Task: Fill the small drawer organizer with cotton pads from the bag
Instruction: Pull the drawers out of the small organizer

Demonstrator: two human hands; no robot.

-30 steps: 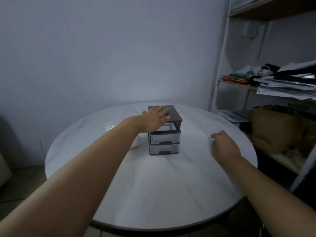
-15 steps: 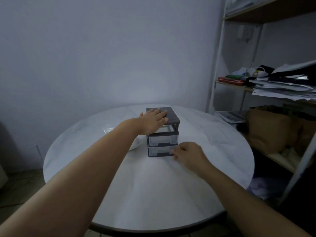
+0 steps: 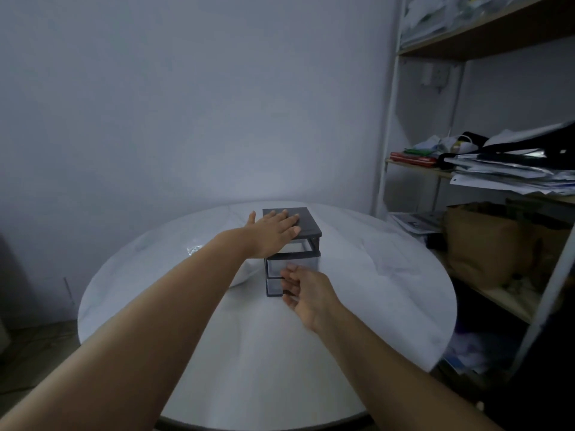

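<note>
L hand [image 3: 273, 233] is staying flat, fingers straight, pressing on the dark top of the drawer organizer [image 3: 308, 227], which is sitting mid-way across the table [image 3: 389, 290]. R hand [image 3: 306, 290] is no longer resting by the base as 0.5 s ago. It's now reaching the bottom drawer [image 3: 273, 286] front, fingers above, thumb below, narrow gap; can't tell if actually pinching. The bag [image 3: 241, 275] is lying just left of organizer, partly behind L forearm.
</note>
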